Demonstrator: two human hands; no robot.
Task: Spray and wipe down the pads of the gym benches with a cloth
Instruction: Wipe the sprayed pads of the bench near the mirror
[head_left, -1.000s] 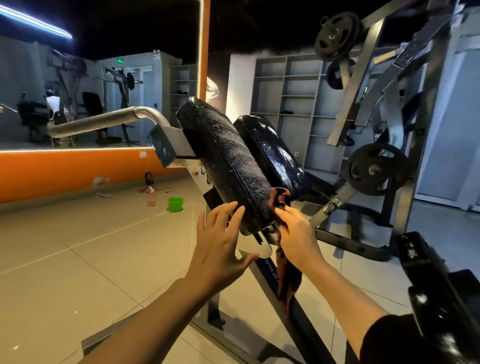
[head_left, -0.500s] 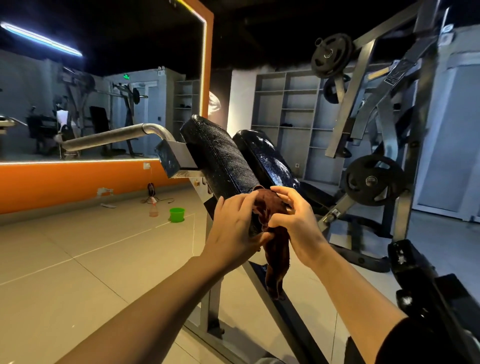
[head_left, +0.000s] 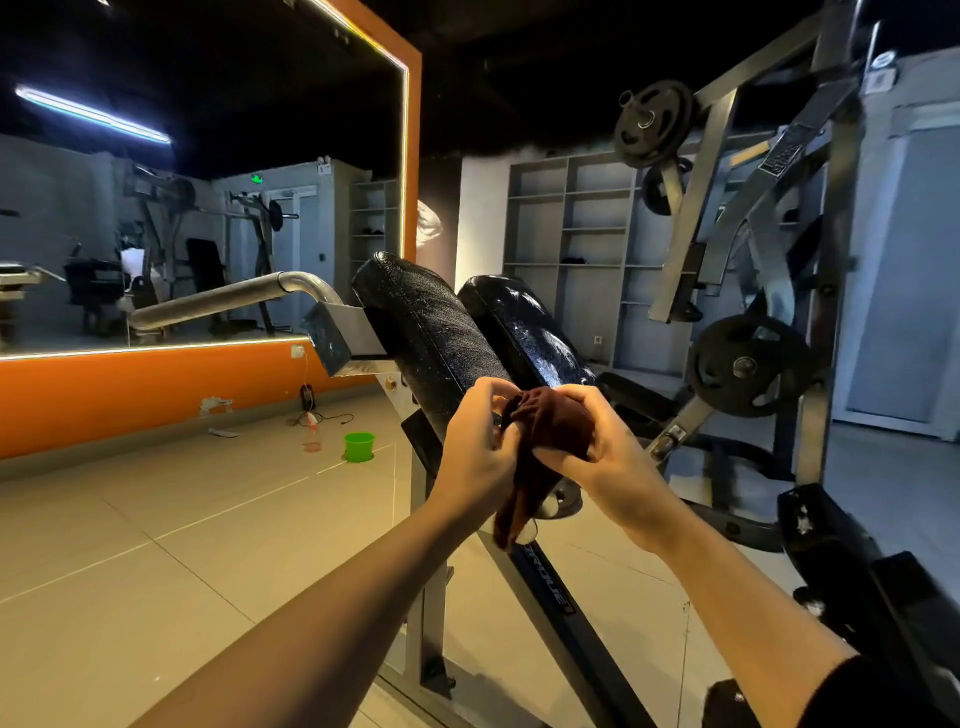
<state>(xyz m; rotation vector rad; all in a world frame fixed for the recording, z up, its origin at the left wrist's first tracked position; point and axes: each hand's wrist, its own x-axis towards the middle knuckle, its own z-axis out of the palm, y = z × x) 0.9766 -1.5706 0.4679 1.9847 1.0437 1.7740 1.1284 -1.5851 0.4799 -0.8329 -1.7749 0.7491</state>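
both hands meet in front of the lower end of two black, glossy padded gym rests, and between them is a bunched dark reddish-brown cloth (head_left: 550, 431). the left hand (head_left: 480, 447) has its fingers curled onto the cloth's left edge, pinching the gathered folds, while the right hand (head_left: 605, 457) wraps round the cloth from the right, thumb over the top and fingers underneath. a loose tail of the cloth hangs down below the hands, in front of the dark slanted frame bar (head_left: 561, 603) with lettering on it. the cloth sits just in front of the bottom of the left black pad (head_left: 431, 332), whose surface is speckled with fine droplets; the right black pad (head_left: 524, 332) beside it gleams wet. a curved silver metal handle tube (head_left: 228, 299) runs off to the left from the bracket behind the pads. on the beige tiled floor (head_left: 156, 545), well behind the pads near the orange wall, stand a small green plastic bucket (head_left: 359, 447) and a clear bottle (head_left: 311, 436) just to its left. black weight plates (head_left: 748, 366) hang on the grey machine at right.
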